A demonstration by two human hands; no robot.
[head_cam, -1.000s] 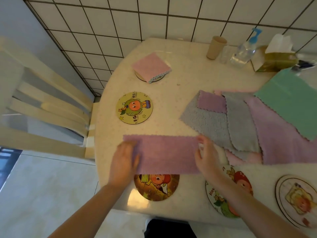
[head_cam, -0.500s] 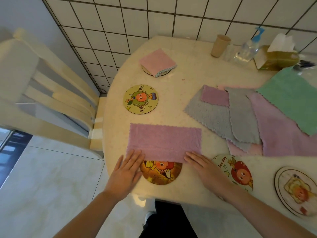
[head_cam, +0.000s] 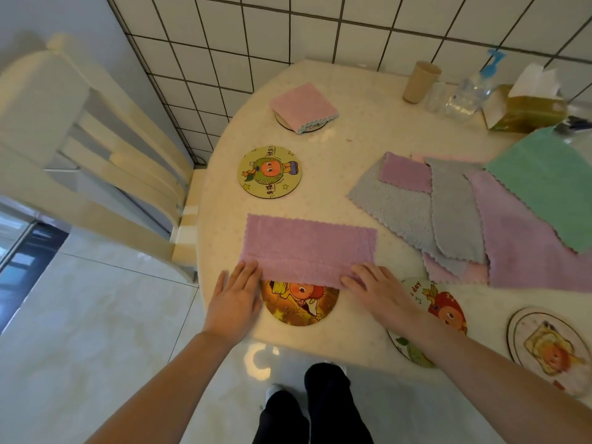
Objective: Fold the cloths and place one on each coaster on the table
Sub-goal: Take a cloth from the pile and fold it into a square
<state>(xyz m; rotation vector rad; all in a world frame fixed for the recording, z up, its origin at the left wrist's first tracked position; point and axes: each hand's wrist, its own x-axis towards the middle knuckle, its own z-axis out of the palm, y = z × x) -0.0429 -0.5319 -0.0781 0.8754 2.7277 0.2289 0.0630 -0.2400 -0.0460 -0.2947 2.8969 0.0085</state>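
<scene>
A purple cloth [head_cam: 307, 248], folded into a long rectangle, lies flat near the table's front edge and overlaps the far rim of an orange cartoon coaster [head_cam: 299, 304]. My left hand [head_cam: 235, 296] rests flat with its fingertips at the cloth's near left corner. My right hand [head_cam: 374, 290] lies flat with its fingers on the near right corner. A folded pink cloth [head_cam: 304, 105] sits on the far coaster [head_cam: 315, 126]. Bare coasters: a green one [head_cam: 269, 172], a strawberry one [head_cam: 442, 312] partly under my right forearm, and a toast one [head_cam: 551, 347].
Unfolded grey [head_cam: 400, 203], purple [head_cam: 528, 245] and green [head_cam: 551, 184] cloths overlap on the right. A cup [head_cam: 421, 81], spray bottle [head_cam: 471, 91] and tissue box [head_cam: 525, 104] stand at the back by the tiled wall. A cream chair [head_cam: 96, 155] stands left of the table.
Both hands have slid from the cloth's two ends down to its near edge and now rest at its near corners. The cloth stays flat in the same place.
</scene>
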